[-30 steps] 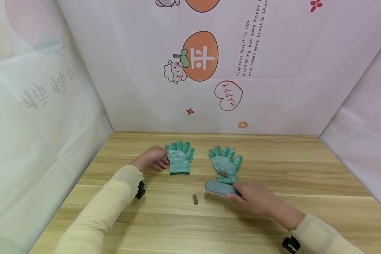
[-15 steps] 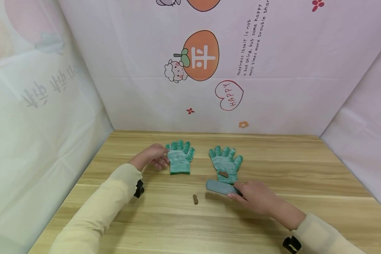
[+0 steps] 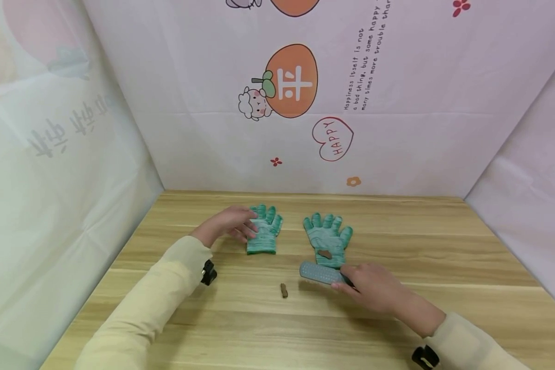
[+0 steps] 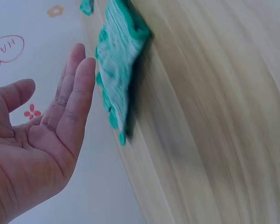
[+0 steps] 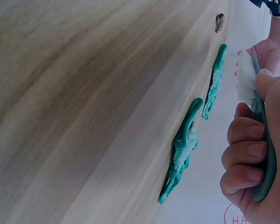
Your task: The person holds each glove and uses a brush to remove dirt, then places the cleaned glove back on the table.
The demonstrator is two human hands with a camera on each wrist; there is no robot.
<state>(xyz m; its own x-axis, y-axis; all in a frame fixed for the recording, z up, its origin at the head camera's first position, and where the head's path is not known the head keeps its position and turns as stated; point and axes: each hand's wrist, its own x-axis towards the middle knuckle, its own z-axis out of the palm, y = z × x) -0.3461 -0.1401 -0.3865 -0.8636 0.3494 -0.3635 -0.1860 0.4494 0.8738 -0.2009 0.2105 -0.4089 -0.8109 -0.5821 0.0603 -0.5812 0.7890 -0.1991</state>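
Note:
My right hand [image 3: 374, 288] grips a grey-green scrubbing brush [image 3: 318, 273] by its handle. Its white bristles [image 5: 245, 80] show in the right wrist view; in the head view they face down toward the table. Just beyond the brush lies a green-and-white knit glove [image 3: 327, 237], flat, with a brown patch [image 3: 325, 254] near its cuff. To the left is a matching glove [image 3: 264, 240], partly covered in the head view by my left hand [image 3: 231, 222]. That hand holds nothing, and the left wrist view shows its fingers [image 4: 77, 105] extended and its thumb apart.
A small brown piece [image 3: 283, 290] lies on the wooden table [image 3: 240, 329], nearer to me than the gloves. White printed cloth [image 3: 213, 139] rises along the table's back edge and on both sides. A black band [image 3: 425, 355] sits on the right sleeve.
My left hand has shifted right, from beside the left glove to over its left part in the head view. The right hand and brush have barely moved.

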